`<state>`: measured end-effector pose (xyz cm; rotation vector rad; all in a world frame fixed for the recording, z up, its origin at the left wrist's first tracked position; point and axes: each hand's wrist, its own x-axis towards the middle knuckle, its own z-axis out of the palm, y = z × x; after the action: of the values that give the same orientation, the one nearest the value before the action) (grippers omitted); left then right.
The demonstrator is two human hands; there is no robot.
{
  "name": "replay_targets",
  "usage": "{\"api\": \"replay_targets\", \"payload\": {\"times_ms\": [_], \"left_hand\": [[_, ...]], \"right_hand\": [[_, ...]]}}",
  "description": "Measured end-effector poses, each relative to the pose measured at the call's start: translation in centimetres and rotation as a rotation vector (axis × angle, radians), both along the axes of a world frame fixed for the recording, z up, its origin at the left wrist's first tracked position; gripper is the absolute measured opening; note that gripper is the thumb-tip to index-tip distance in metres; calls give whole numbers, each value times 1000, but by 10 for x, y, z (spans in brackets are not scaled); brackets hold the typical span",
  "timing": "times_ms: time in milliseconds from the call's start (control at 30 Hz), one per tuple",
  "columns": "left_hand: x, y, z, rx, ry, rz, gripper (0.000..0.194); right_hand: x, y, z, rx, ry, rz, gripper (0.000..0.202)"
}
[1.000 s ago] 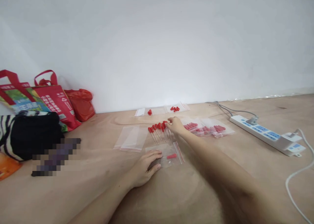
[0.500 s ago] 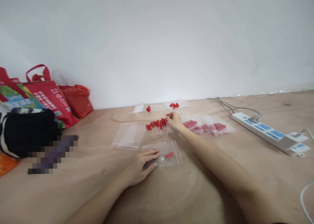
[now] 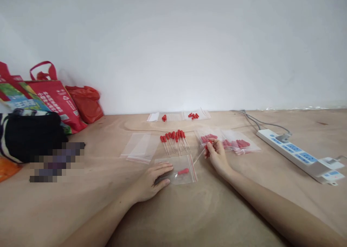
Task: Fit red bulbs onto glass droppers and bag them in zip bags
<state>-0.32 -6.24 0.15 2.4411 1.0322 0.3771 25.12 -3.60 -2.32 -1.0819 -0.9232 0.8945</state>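
Note:
My left hand (image 3: 155,182) rests with its fingers apart on the left part of a clear zip bag (image 3: 176,163), which lies flat with one red-bulbed dropper (image 3: 183,171) inside. My right hand (image 3: 217,155) pinches another dropper by its red bulb; its thin clear tube (image 3: 199,155) slants down toward the bag's red-lined edge. Beyond the bag, several loose droppers (image 3: 173,137) lie fanned out, bulbs away from me. Flat bags (image 3: 141,147) without droppers lie to the left. Behind my right hand are filled bags (image 3: 241,143) with red bulbs showing.
Along the wall lie small red bulbs (image 3: 193,115) and clear tubes (image 3: 174,117) on plastic. A white power strip (image 3: 291,151) with grey cables is at the right. Red shopping bags (image 3: 58,99) and a black cloth item (image 3: 32,137) stand at the left.
My right hand has moved right and toward me from the loose droppers, carrying one dropper. My left hand stays on the bag; the view has shifted slightly.

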Motion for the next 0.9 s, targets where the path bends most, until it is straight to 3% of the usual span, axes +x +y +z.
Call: {"api": "replay_targets", "payload": {"times_ms": [133, 267, 533, 733, 800, 900], "left_hand": [[-1, 1, -2, -4, 19, 30, 40], [0, 0, 0, 0, 37, 60, 44], [3, -1, -3, 72, -23, 16, 42], [1, 3, -11, 120, -14, -41, 39], [1, 3, -12, 126, -16, -53, 39], [1, 3, -11, 135, -6, -56, 38]], "right_hand": [[-8, -6, 0, -68, 155, 29, 40], [-15, -15, 0, -108, 203, 172, 44], [-20, -25, -6, -209, -376, 476, 24], [-18, -22, -6, -110, -412, 685, 27], [-15, -20, -5, -148, -395, 692, 30], [-11, -19, -6, -206, -349, 584, 32]]}}
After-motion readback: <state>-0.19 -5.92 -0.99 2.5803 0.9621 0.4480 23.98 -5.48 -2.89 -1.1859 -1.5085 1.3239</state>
